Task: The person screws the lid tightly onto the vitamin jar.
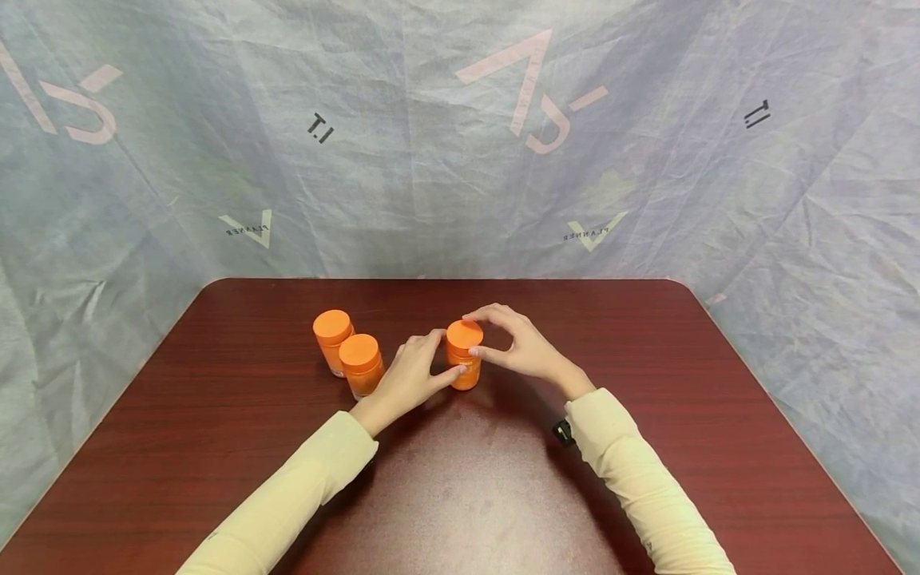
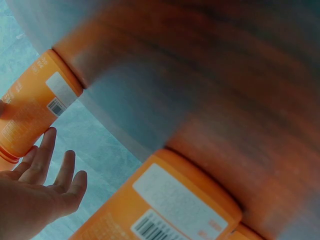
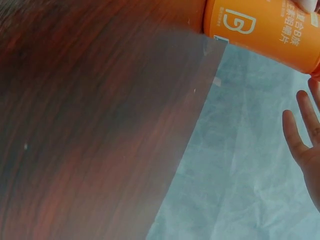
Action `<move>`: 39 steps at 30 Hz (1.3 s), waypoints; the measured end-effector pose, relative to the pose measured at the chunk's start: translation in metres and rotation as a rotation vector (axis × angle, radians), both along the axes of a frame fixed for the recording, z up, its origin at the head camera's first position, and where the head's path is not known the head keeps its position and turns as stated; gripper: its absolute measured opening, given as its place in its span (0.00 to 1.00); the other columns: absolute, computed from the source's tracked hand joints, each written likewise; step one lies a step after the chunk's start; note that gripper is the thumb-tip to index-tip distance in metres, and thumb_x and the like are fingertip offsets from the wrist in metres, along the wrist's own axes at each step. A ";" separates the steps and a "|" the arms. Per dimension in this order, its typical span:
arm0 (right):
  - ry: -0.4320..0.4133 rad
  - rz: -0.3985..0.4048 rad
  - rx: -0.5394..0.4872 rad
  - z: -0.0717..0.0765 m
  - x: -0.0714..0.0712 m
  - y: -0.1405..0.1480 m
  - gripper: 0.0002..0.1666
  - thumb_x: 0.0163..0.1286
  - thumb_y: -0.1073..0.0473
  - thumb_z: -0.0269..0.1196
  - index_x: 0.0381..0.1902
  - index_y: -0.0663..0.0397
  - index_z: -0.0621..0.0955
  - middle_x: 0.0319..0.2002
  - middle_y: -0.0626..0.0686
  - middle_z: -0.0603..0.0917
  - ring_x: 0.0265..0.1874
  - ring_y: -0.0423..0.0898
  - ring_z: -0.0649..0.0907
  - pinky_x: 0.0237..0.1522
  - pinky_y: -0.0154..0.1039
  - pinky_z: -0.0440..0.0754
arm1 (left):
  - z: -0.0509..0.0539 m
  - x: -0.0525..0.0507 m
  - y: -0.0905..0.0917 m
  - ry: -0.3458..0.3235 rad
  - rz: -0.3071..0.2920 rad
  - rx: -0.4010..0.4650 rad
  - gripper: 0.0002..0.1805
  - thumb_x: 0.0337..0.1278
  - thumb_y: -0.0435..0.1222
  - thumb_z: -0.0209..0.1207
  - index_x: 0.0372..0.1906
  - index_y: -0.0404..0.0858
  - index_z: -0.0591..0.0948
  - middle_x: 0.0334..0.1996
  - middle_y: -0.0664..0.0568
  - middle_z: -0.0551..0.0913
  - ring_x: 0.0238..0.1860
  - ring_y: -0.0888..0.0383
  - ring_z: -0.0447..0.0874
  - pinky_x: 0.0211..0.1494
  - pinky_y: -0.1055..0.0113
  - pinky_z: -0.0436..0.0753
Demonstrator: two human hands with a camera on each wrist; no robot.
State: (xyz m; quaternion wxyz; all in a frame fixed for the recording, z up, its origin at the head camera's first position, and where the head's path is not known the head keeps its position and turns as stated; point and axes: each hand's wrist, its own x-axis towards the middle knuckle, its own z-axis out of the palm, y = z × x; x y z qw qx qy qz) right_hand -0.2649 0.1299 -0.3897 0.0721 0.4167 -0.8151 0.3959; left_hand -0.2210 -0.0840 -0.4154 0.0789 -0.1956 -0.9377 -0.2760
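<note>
An orange tablet bottle (image 1: 467, 380) stands upright near the table's far middle, with its orange lid (image 1: 464, 335) on. My left hand (image 1: 411, 374) holds its body from the left, thumb in front and fingertips behind. From the right, my right hand (image 1: 530, 350) pinches around the lid with thumb and index finger. In the left wrist view the held bottle's side (image 2: 37, 102) shows a white label and barcode, and the other left-hand fingers are spread beside it. Pale lettering covers the side facing the right wrist camera (image 3: 265, 30); some right-hand fingers (image 3: 306, 132) are extended below it.
Two more lidded orange bottles stand close together left of my left hand, the nearer one (image 1: 360, 353) in front of the farther one (image 1: 332, 327). The dark red wooden table (image 1: 216, 415) ends at a grey-blue printed cloth (image 1: 402, 200) hanging behind and at both sides.
</note>
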 end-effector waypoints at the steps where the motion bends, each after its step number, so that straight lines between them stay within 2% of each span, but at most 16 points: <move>1: 0.005 0.008 0.003 0.001 0.000 0.000 0.26 0.58 0.51 0.65 0.55 0.49 0.75 0.51 0.45 0.77 0.53 0.43 0.73 0.57 0.46 0.68 | 0.000 0.000 0.000 0.000 0.000 0.001 0.33 0.52 0.57 0.56 0.59 0.42 0.68 0.53 0.49 0.77 0.55 0.48 0.71 0.59 0.50 0.67; 7: 0.039 0.066 0.013 0.001 0.000 0.001 0.24 0.60 0.60 0.63 0.55 0.53 0.75 0.54 0.50 0.78 0.55 0.46 0.73 0.58 0.46 0.66 | 0.000 0.000 -0.001 -0.001 -0.001 0.003 0.33 0.53 0.57 0.56 0.59 0.42 0.67 0.53 0.49 0.77 0.55 0.48 0.71 0.59 0.50 0.67; 11: 0.030 0.061 0.009 0.002 0.004 -0.001 0.22 0.60 0.63 0.63 0.53 0.55 0.77 0.53 0.54 0.78 0.54 0.50 0.73 0.57 0.49 0.67 | 0.000 0.000 0.000 0.001 -0.001 -0.002 0.33 0.53 0.56 0.56 0.59 0.42 0.67 0.53 0.49 0.77 0.55 0.48 0.71 0.59 0.50 0.67; 15: 0.007 0.035 -0.008 0.015 0.015 -0.004 0.22 0.57 0.66 0.64 0.51 0.61 0.77 0.49 0.59 0.79 0.52 0.54 0.74 0.56 0.51 0.67 | 0.001 0.001 0.001 0.006 0.001 -0.002 0.33 0.53 0.56 0.56 0.59 0.42 0.68 0.53 0.49 0.77 0.55 0.48 0.71 0.59 0.50 0.67; 18: 0.001 0.016 -0.001 0.024 0.021 -0.007 0.22 0.55 0.66 0.66 0.49 0.64 0.77 0.47 0.60 0.78 0.50 0.54 0.75 0.56 0.48 0.68 | 0.002 0.001 0.001 0.007 0.001 0.004 0.32 0.52 0.55 0.57 0.58 0.41 0.68 0.53 0.48 0.77 0.55 0.47 0.72 0.59 0.50 0.67; 22: 0.023 0.018 0.008 0.011 0.010 -0.004 0.25 0.55 0.62 0.67 0.51 0.59 0.76 0.49 0.55 0.78 0.51 0.49 0.74 0.56 0.45 0.69 | 0.003 0.002 0.002 0.005 0.002 0.008 0.32 0.52 0.55 0.58 0.58 0.41 0.69 0.53 0.48 0.77 0.55 0.47 0.72 0.59 0.50 0.67; 25: 0.036 0.030 0.009 0.003 0.003 -0.002 0.26 0.56 0.58 0.67 0.54 0.56 0.75 0.51 0.52 0.77 0.53 0.46 0.73 0.57 0.45 0.68 | 0.003 0.002 0.002 0.004 -0.001 0.012 0.32 0.53 0.55 0.57 0.58 0.41 0.68 0.54 0.48 0.77 0.55 0.46 0.72 0.59 0.50 0.66; 32: 0.028 0.057 0.042 -0.001 -0.001 0.002 0.24 0.61 0.56 0.62 0.56 0.48 0.75 0.55 0.47 0.76 0.56 0.43 0.71 0.59 0.47 0.65 | 0.003 0.002 0.001 0.011 -0.002 0.012 0.31 0.52 0.55 0.58 0.58 0.42 0.69 0.52 0.49 0.78 0.54 0.47 0.72 0.58 0.50 0.67; 39: 0.035 0.074 0.009 -0.002 -0.001 0.001 0.21 0.61 0.59 0.62 0.54 0.50 0.76 0.52 0.50 0.78 0.53 0.46 0.73 0.56 0.48 0.67 | 0.003 0.002 0.001 0.015 -0.001 0.015 0.31 0.52 0.54 0.58 0.57 0.41 0.69 0.52 0.48 0.78 0.54 0.46 0.72 0.58 0.50 0.67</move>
